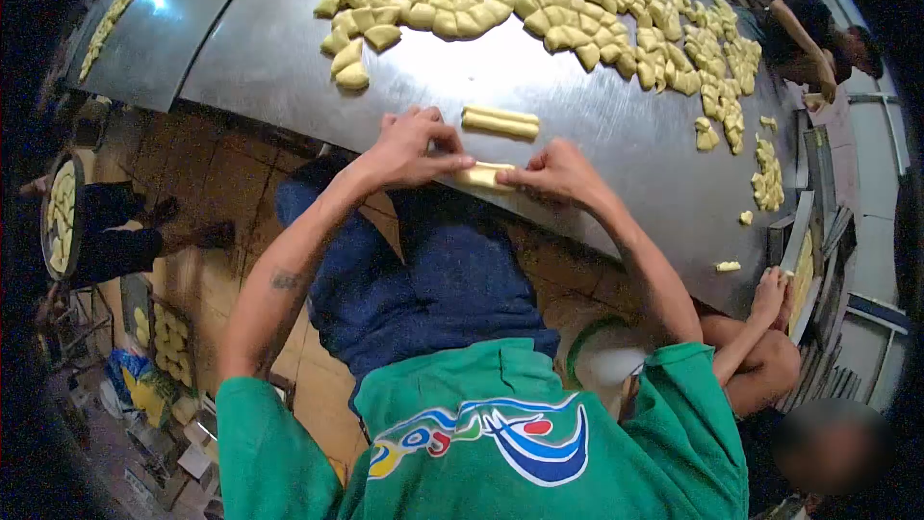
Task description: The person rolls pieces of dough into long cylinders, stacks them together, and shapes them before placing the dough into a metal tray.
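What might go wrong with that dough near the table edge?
The dough strip sits close to the near edge of the metal table, so it could slip off. The left grip and right grip hold its ends; uneven pulling might tear it. The dough rolls beyond lie side by side and may stick.

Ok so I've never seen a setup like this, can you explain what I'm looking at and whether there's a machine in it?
No machine is doing the handling: these are a person's bare hands. The single picture comes from a camera on their head, looking forward and down, past their green printed shirt. The left hand and right hand hold a short, pale yellow dough-like strip, one at each end. On the shiny metal table just beyond lie pale yellow rolls side by side, and farther back, many chunky yellow dough-like pieces.
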Motion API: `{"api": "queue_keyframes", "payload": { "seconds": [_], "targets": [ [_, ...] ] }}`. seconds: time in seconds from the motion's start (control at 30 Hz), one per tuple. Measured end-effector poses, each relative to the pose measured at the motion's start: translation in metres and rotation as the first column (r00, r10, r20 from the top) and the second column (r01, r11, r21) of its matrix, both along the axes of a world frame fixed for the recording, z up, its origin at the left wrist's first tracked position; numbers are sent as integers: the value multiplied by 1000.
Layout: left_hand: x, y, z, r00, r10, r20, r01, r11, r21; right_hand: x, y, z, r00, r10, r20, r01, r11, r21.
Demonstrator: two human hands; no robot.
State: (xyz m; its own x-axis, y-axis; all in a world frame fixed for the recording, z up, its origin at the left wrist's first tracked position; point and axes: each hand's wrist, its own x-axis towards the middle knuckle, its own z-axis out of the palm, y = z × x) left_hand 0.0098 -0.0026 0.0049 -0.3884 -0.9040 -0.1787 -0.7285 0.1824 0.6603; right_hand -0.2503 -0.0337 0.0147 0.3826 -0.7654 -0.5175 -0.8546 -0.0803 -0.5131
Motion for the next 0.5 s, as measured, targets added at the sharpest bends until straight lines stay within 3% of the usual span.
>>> {"api": "queue_keyframes", "payload": {
  "seconds": [0.1, 0.17, 0.27, 0.3, 0.37, 0.4, 0.47, 0.5],
  "targets": [
    [-3, 8, -1, 1000, -7, 25, 10, 994, -110, 6, 7, 2, 993, 100, -62, -109, 980, -165],
    [-10, 7, -4, 998, 55, 42, -51, 994, -95, 11, 6, 0, 986, 109, -123, -127, 981, -148],
    [-23, -6, 12, 970, 141, 196, -171, 974, 150, 12, 3, 0, 997, 5, -73, -18, 984, -177],
    [-29, -7, 14, 971, 137, 195, -168, 975, 149, 17, 3, 4, 995, -21, -101, 5, 987, -159],
    [-40, 2, 15, 929, 275, 246, -287, 958, 11, 22, 4, 1, 990, -47, -131, 29, 991, -132],
    [-41, 11, 6, 930, 318, 182, -303, 947, -105, 22, 5, -4, 989, -52, -139, 32, 989, -147],
    [-27, 17, -1, 958, 255, 131, -240, 963, -119, 17, 9, -7, 988, -68, -142, 44, 985, -168],
    [-18, 16, -2, 977, 199, 74, -186, 971, -152, 8, 7, -4, 984, -57, -168, 44, 996, -79]
  ]
}}
